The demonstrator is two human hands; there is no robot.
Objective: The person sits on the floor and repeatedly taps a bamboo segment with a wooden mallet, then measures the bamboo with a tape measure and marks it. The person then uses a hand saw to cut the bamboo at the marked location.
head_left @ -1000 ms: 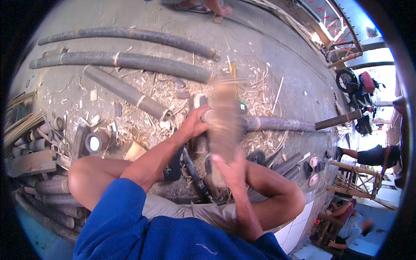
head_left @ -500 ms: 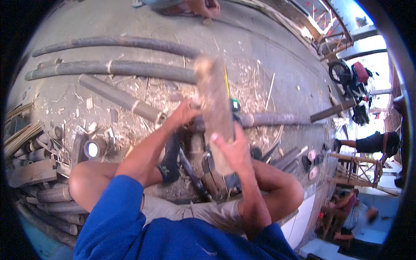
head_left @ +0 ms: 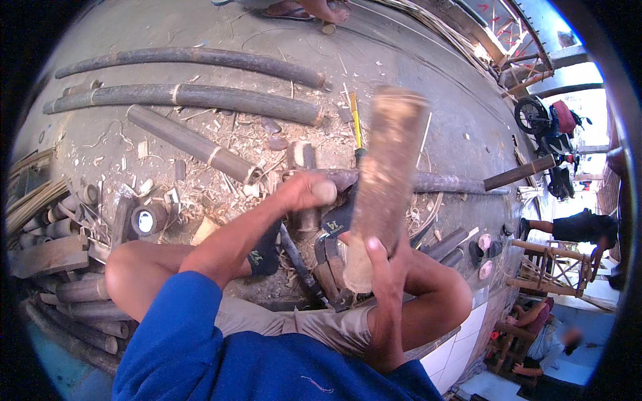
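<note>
My right hand [head_left: 386, 267] is wrapped round the lower part of a thick, rough wooden club [head_left: 388, 164], brown with a paler end. It is raised upright between my knees, slightly blurred. To its left, my left hand [head_left: 294, 192] is closed round a short piece with a pale, round wooden end [head_left: 324, 192]; the rest is hidden by the fingers. Below that hand stands a short bamboo section [head_left: 306, 219]. A dark bamboo pole [head_left: 451, 182] runs sideways behind the club, which hides part of it. My dark-socked feet are close to both.
Long dark bamboo poles [head_left: 194, 95] lie beyond, with a yellow-bladed handsaw [head_left: 355, 120] near their right ends. Shavings litter the floor. A tape roll [head_left: 148, 222] and stacked bamboo [head_left: 87, 291] sit at left. Other people and a motorbike [head_left: 545, 120] are at right; another person's foot [head_left: 291, 10] is at the top.
The club has swung to the right, away from my left hand. My left hand is a little lower and further right, and the pale round end now shows in it.
</note>
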